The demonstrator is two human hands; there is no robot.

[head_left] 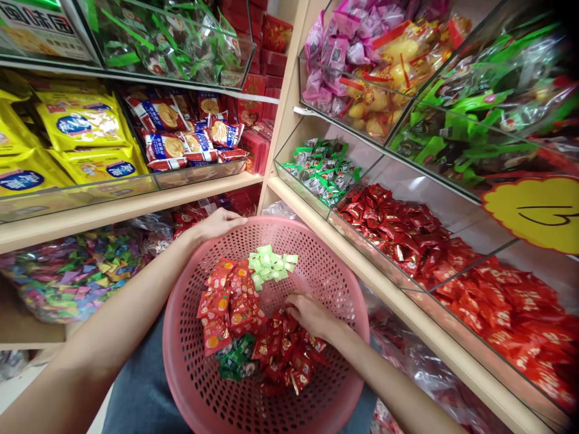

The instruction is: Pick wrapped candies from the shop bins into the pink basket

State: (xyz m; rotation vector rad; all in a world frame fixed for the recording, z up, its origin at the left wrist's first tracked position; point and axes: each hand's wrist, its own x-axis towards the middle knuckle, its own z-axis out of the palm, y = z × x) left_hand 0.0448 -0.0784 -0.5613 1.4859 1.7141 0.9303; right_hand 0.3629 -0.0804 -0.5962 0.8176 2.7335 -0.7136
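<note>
A round pink plastic basket (350, 277) with a perforated wall sits against my lap. My left hand (221, 223) grips its far left rim. Inside the basket, my right hand (307, 312) is down at the pile of dark red wrapped candies (289, 355), its fingers curled; whatever they hold is hidden. Red packets with orange fruit prints (230, 301) lie left of that hand. Small pale green packets (269, 265) form a cluster beyond it. Green-wrapped candies (237, 357) rest at the near left of the red pile.
Shelves meet in a corner ahead. On the right, clear bins hold green-and-silver candies (323, 169), dark red candies (393, 226) and bright red packets (511, 319). Yellow packages (85, 132) and biscuit packets (190, 138) fill the left shelf. Below it lies a bag of colourful pieces (76, 271).
</note>
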